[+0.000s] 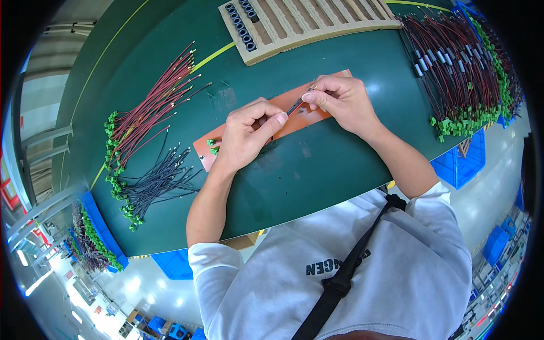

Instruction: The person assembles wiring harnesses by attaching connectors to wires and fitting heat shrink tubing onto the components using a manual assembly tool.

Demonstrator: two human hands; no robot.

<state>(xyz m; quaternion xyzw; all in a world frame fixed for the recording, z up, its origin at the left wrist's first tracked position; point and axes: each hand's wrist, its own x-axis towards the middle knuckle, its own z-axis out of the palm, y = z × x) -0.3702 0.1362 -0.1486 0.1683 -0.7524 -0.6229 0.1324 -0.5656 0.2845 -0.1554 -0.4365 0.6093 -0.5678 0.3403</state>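
- We observe the left hand (249, 133) with thumb and forefinger pinched on a dark wire (294, 106).
- We find the right hand (343, 102) pinching the same wire near its far end; the two hands are a short way apart, with the wire stretched slantwise between them.
- We place this wire above an orange board (311, 118), which lies aslant on the green table (340, 164).
- We note small green connectors (213, 147) at the board's left end, beside the left forearm.
- We record, left of the board, a fan of red wires (153, 105) and, nearer the person, a bunch of black wires (161, 178); both end in green connectors on their left.
- We see a slotted tray (250, 58) beyond the board, its leftmost slots holding dark round parts (240, 28).
- We log, at the table's right, a heap of red and black wires (445, 85) bearing grey cylinders (441, 56).
- We find a blue bin (467, 164) below the table's right edge.
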